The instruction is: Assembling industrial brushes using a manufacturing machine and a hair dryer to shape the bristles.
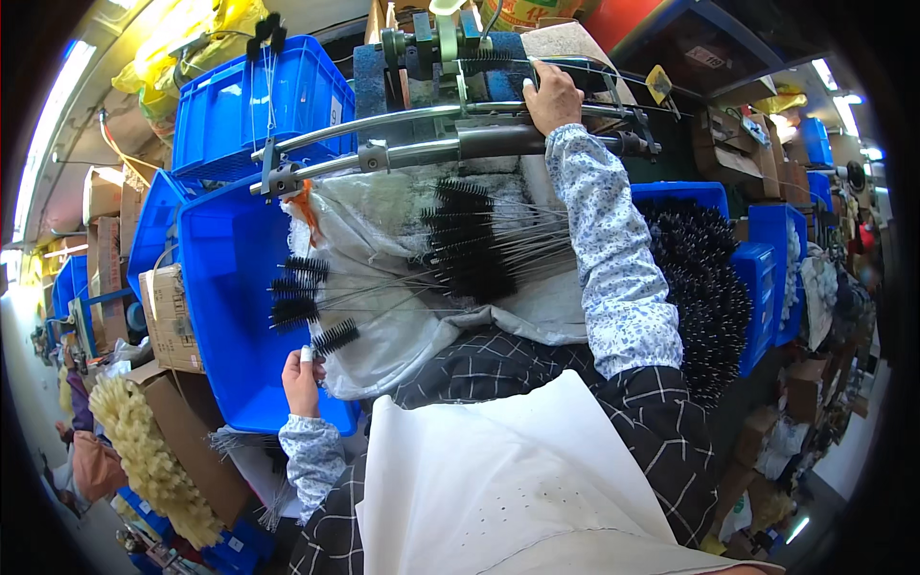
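Blue plastic bin on the far left, open side up, next to the person's knee. Left hand over its near right edge; fingers narrow, pinched at the lower-left end of a black brush, white wrap on one fingertip. Brush long axis is tilted: low end at the fingers, other end up and to the right. Just above it, a small group of brushes, bristle heads left, thin wire stems running right across a white sheet on the lap. Further right on the sheet, a bigger pile of brushes: heads left, stems fanning right and slightly up, under the right sleeve. Beyond, two metal rails run crosswise in front of a machine. Dark brush at the machine, axis roughly left-right. Right hand just right of it, fingers bent; grip hidden, can't tell if they hold anything. Far right: heap of black bristles by a second blue bin.
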{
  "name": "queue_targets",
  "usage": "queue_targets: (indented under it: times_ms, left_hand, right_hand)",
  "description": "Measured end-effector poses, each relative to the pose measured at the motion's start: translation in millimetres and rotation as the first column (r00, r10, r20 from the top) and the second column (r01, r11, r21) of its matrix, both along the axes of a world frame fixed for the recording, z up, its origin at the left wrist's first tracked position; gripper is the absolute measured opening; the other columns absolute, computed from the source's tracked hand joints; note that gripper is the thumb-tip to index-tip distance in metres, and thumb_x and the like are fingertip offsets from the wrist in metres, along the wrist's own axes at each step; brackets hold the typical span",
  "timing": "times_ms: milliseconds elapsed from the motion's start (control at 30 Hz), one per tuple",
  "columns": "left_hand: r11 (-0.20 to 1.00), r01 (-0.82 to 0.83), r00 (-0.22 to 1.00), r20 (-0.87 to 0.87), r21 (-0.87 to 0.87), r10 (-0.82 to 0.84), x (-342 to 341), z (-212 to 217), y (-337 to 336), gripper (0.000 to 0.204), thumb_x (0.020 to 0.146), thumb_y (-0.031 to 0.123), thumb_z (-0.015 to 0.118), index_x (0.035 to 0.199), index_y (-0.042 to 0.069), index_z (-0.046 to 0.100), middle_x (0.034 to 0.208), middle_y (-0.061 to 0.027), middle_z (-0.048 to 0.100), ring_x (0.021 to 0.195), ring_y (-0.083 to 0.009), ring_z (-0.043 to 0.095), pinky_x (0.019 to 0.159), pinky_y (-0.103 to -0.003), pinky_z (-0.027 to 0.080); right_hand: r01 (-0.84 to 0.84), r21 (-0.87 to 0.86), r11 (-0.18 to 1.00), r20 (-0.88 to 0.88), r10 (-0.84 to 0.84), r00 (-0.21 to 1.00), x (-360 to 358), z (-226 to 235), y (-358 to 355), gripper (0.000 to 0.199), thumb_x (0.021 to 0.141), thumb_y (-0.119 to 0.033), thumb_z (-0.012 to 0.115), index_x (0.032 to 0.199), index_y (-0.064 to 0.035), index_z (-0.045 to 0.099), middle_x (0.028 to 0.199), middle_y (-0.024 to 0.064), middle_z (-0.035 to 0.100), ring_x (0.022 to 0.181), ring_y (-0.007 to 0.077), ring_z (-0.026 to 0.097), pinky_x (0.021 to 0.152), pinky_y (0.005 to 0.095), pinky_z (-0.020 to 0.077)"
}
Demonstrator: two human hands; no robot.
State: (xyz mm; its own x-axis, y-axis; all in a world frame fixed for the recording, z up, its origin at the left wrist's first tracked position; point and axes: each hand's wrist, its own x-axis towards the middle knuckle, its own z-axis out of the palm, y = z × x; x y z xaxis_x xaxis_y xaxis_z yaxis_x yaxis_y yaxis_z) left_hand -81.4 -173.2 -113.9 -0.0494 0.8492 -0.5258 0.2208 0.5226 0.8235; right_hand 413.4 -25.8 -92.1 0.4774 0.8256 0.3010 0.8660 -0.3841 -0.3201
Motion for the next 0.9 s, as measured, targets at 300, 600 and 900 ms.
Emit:
queue_targets:
  times_ms: [300, 600, 900]
  left_hand:
    - [0.737, 0.174, 0.838, -0.491, 0.653, 0.237, -5, 70, 26, 0.020, 0.086, 0.018, 0.042, 0.088, 0.000, 0.047, 0.082, -0.0059, 0.050, 0.078, -0.0150, 0.048, 0.071, -0.025, 0.039]
    - [0.361, -0.296, 0.861, 0.084, 0.884, 0.501, -20, 138, 64, 0.024, 0.087, 0.020, 0.039, 0.095, -0.002, 0.044, 0.087, -0.0126, 0.051, 0.076, -0.0177, 0.052, 0.067, -0.026, 0.045]
    - [0.325, -0.423, 0.878, 0.293, 0.846, 0.380, 34, 128, 95, 0.029, 0.087, 0.019, 0.039, 0.101, -0.005, 0.045, 0.101, -0.0112, 0.046, 0.081, -0.0153, 0.052, 0.066, -0.023, 0.046]
  right_hand:
    - [-0.025, 0.019, 1.000, -0.001, 0.025, 1.000, -18, -1, 7, 0.033, 0.077, -0.017, 0.055, 0.109, -0.0085, 0.052, 0.104, 0.0086, 0.055, 0.096, 0.0220, 0.052, 0.079, 0.0387, 0.0392]
    - [-0.027, 0.002, 1.000, 0.003, 0.027, 1.000, -51, 4, 21, 0.035, 0.073, -0.016, 0.055, 0.106, -0.0076, 0.052, 0.101, 0.0090, 0.055, 0.094, 0.0231, 0.052, 0.077, 0.0379, 0.0405]
    - [-0.037, -0.081, 0.996, 0.044, 0.040, 0.998, -67, 9, 26, 0.033, 0.078, -0.019, 0.051, 0.110, -0.0096, 0.049, 0.101, 0.0052, 0.054, 0.094, 0.0200, 0.051, 0.078, 0.0385, 0.0369]
